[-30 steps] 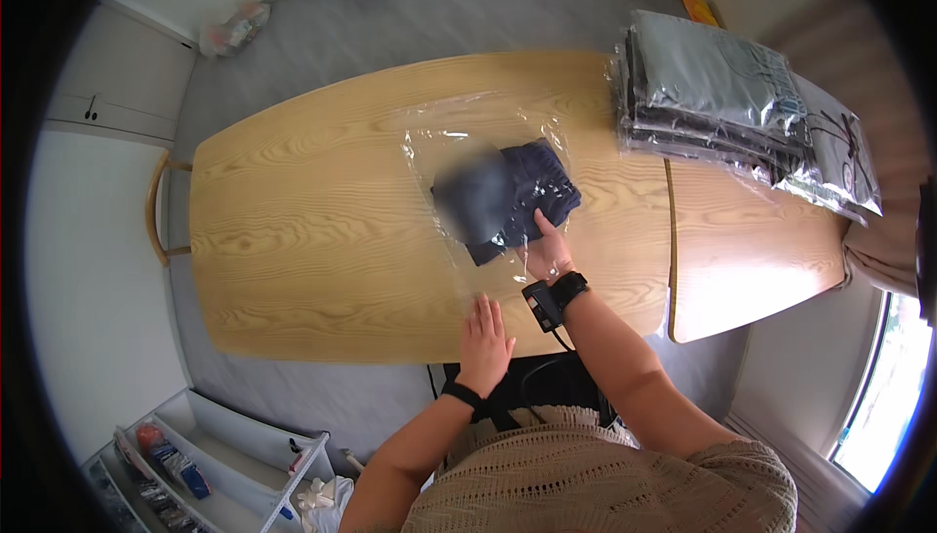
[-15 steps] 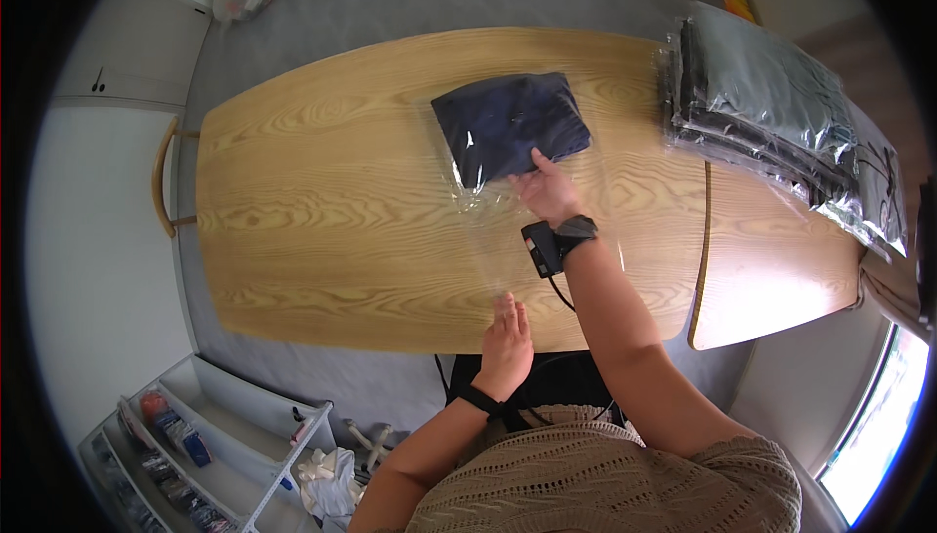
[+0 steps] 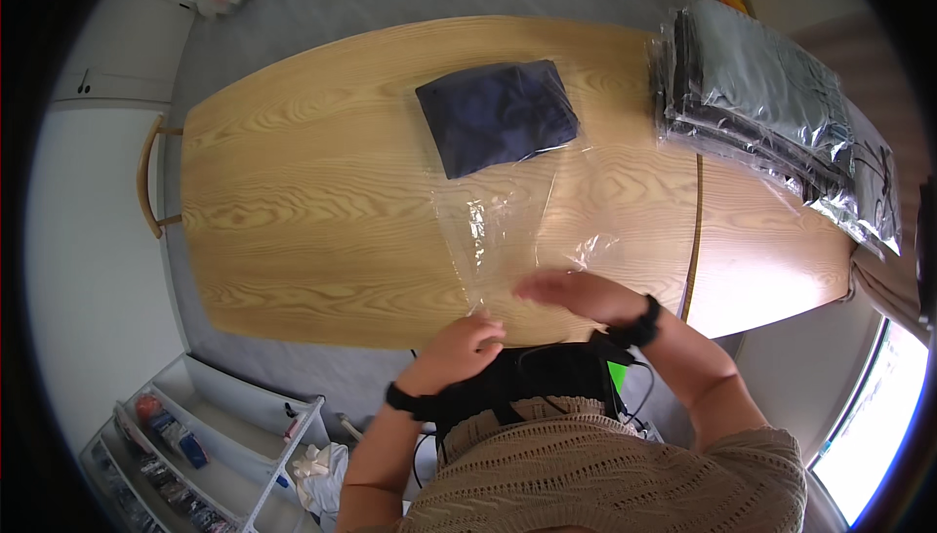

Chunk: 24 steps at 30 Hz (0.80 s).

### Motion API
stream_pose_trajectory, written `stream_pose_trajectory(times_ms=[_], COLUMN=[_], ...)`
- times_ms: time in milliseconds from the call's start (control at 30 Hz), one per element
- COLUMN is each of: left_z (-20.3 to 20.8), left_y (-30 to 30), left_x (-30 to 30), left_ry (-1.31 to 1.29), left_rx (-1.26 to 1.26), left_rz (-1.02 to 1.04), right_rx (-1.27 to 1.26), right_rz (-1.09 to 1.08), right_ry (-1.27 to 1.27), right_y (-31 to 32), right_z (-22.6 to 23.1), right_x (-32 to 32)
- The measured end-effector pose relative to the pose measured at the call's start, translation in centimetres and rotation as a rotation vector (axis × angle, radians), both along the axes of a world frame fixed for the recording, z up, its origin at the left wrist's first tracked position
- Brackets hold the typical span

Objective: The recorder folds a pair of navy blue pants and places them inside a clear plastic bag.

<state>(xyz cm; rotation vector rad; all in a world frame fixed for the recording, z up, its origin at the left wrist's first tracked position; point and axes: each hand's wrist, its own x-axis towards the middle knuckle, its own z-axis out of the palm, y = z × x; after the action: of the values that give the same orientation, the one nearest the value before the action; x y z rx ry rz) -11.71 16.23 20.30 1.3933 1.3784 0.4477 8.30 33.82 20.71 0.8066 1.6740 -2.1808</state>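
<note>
A folded dark navy garment (image 3: 498, 118) lies in the far end of a clear plastic bag (image 3: 498, 225) on the wooden table. The bag's long unfilled part stretches toward me. My left hand (image 3: 454, 349) is at the table's near edge, its fingers curled in at the bag's near end; they seem to pinch the film, though the fingertips partly hide it. My right hand (image 3: 581, 294) is over the near right part of the bag, fingers stretched out toward the left and smeared by motion. Nothing shows in it.
A pile of bagged grey and dark garments (image 3: 766, 94) stands at the table's (image 3: 303, 201) far right. A wooden chair (image 3: 148, 177) is at the left end. Grey bins (image 3: 210, 416) with packed items sit on the floor at lower left, beside a white cloth bundle (image 3: 320, 479).
My right hand has left the garment and come back toward me, above the bag's near part. My left hand has gone from flat to curled and shifted slightly left.
</note>
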Motion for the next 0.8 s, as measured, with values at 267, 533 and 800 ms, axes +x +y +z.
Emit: stream_pose_trajectory(times_ms=[267, 533, 800], left_z=[0.5, -7.8, -6.9], left_y=[6.5, 9.2, 8.4], left_x=[-6.9, -5.0, -6.2], left_ry=[-0.173, -0.088, -0.188], left_rx=[-0.146, -0.217, -0.241], left_rz=[0.77, 0.859, 0.843], right_rx=[0.124, -0.098, -0.017], right_rz=[-0.7, -0.848, -0.797], right_ry=[-0.007, -0.25, -0.287], right_y=[8.3, 10.6, 11.3], right_z=[3.3, -3.7, -5.9], right_x=[6.4, 3.4, 1.3])
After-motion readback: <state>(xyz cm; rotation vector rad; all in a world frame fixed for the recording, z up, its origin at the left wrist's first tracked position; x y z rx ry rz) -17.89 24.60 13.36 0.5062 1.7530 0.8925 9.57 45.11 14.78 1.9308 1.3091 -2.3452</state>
